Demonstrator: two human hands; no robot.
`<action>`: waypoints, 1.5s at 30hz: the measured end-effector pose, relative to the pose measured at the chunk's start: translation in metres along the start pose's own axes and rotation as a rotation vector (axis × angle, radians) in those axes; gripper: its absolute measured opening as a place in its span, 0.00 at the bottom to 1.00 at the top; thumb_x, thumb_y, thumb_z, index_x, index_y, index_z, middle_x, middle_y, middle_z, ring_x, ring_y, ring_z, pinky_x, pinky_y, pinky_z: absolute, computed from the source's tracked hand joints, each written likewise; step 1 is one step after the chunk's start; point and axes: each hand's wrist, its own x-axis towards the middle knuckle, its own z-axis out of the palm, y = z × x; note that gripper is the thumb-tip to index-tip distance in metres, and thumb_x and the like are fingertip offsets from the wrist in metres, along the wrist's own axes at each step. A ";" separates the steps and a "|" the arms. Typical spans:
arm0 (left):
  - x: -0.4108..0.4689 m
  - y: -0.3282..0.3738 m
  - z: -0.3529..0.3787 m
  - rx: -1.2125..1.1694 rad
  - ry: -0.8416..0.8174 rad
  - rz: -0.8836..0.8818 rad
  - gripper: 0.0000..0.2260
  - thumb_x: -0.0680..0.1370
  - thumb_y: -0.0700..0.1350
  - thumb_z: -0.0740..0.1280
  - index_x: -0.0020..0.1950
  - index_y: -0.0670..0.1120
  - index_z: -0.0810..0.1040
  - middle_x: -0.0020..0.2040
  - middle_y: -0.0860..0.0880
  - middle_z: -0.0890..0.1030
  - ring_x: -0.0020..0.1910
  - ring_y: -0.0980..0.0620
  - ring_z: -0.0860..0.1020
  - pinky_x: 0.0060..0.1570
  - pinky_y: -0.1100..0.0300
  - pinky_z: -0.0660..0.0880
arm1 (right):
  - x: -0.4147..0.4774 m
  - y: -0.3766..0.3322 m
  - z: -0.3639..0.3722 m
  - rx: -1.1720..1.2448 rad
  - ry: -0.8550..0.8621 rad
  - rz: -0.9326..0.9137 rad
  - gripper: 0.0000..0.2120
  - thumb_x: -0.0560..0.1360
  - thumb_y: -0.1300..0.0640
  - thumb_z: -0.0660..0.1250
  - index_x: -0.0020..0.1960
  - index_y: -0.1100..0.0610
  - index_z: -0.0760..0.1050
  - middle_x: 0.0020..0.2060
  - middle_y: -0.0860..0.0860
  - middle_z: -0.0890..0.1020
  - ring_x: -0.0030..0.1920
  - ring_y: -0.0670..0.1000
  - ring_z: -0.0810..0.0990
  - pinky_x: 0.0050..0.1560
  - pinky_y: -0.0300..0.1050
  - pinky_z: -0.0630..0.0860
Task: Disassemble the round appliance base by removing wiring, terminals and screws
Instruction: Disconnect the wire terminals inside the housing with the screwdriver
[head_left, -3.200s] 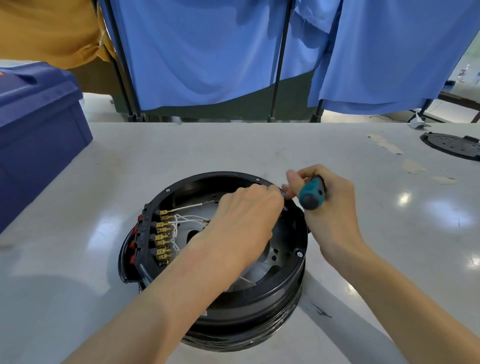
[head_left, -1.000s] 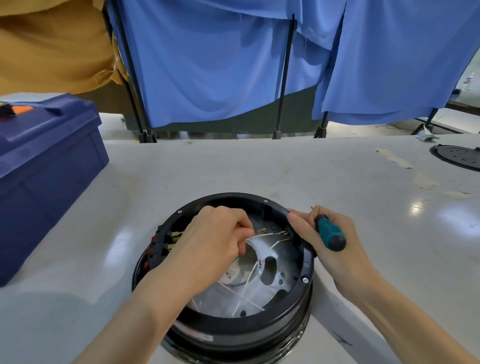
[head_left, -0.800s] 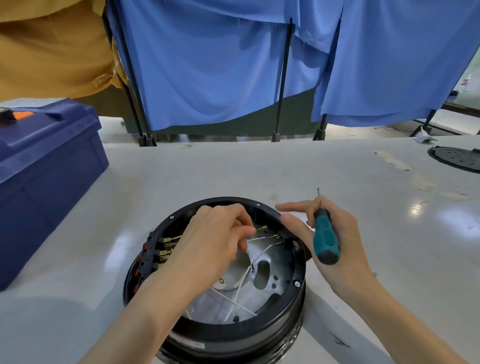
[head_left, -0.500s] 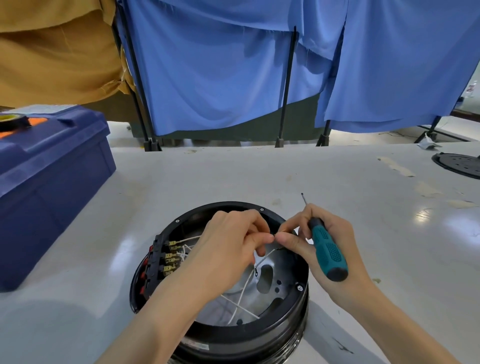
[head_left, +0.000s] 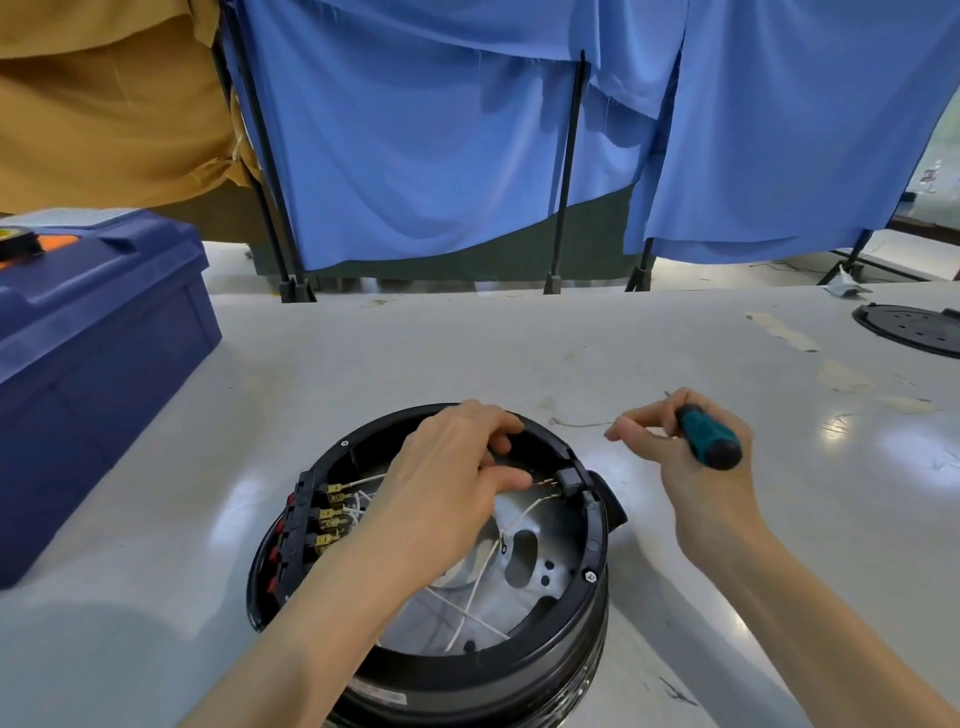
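The round black appliance base (head_left: 519, 670) stands open-side up at the table's near edge. Inside it are a grey metal plate, loose white wires (head_left: 475, 590) and a row of brass terminals (head_left: 330, 519) on the left wall. My left hand (head_left: 447, 493) reaches into the base and pinches a wire end (head_left: 543, 484) beside a black connector (head_left: 570, 478) on the right rim. My right hand (head_left: 691, 467) hovers right of the base. It grips a teal-handled screwdriver (head_left: 706, 441), and its fingertips pinch a thin loose wire (head_left: 576, 424) that trails left above the table.
A dark blue toolbox (head_left: 93, 374) sits at the left. A black perforated round plate (head_left: 914, 327) lies at the far right edge. Blue curtains on black stands (head_left: 566, 171) close off the back. Tape scraps (head_left: 779, 332) mark the white table.
My right hand has pulled away from the base to the right, drawing a thin wire out with it. My left hand has stayed inside the base and now pinches a wire end by the connector.
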 end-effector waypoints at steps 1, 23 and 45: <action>0.000 -0.001 0.001 0.056 -0.005 -0.010 0.13 0.75 0.46 0.71 0.58 0.53 0.77 0.48 0.58 0.77 0.47 0.60 0.74 0.51 0.63 0.71 | 0.003 0.006 -0.006 -0.050 0.040 0.009 0.23 0.68 0.74 0.71 0.28 0.51 0.65 0.29 0.52 0.82 0.36 0.48 0.81 0.38 0.28 0.72; 0.017 0.015 0.020 0.325 -0.304 -0.032 0.04 0.75 0.38 0.62 0.48 0.43 0.75 0.37 0.48 0.70 0.40 0.43 0.74 0.37 0.51 0.72 | -0.030 -0.004 0.027 -0.103 -0.308 0.171 0.15 0.69 0.73 0.70 0.41 0.59 0.66 0.53 0.48 0.83 0.53 0.57 0.82 0.51 0.59 0.80; 0.009 0.009 0.021 0.311 -0.176 -0.026 0.07 0.72 0.39 0.62 0.39 0.51 0.71 0.33 0.54 0.68 0.40 0.47 0.70 0.34 0.57 0.62 | -0.034 -0.013 0.025 -0.018 -0.292 0.235 0.13 0.74 0.71 0.67 0.40 0.62 0.64 0.56 0.50 0.83 0.51 0.56 0.83 0.51 0.48 0.81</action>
